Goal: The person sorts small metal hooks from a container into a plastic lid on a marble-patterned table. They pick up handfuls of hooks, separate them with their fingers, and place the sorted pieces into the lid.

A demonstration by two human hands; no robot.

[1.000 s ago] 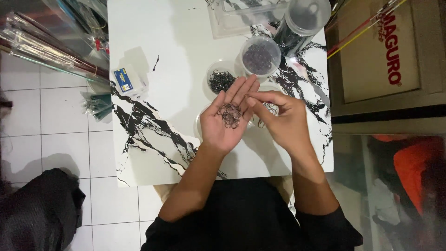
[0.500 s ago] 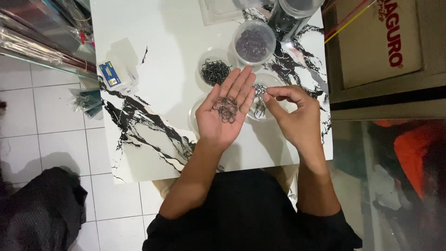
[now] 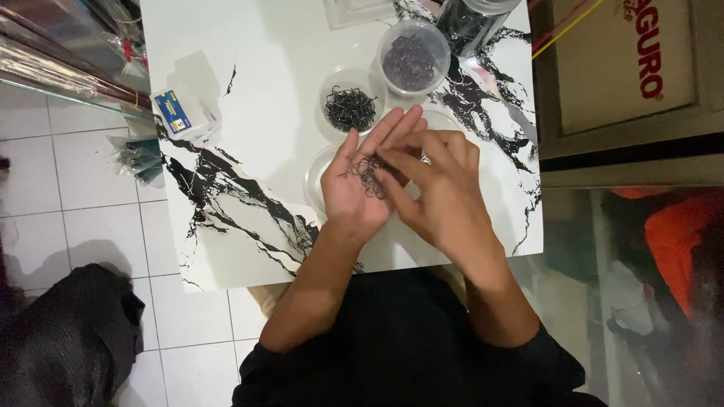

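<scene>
Seen from the head camera, the left hand [image 3: 354, 188] lies palm-up and spread, cradling a heap of small dark rings [image 3: 368, 175]. The right hand [image 3: 437, 192] reaches over it, fingertips pinching into the heap and partly hiding it. Just beyond the fingers stand a clear cup of dark hooks [image 3: 350, 105] and a cup of purple beads [image 3: 412, 49] on the marbled table [image 3: 264, 113].

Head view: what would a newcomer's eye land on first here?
First, the left hand, palm up over the marbled table, cupping a pile of small dark wire hooks, with the right hand reaching its fingers into that pile. Next, beyond the hands, two round clear tubs of dark bits.
</scene>
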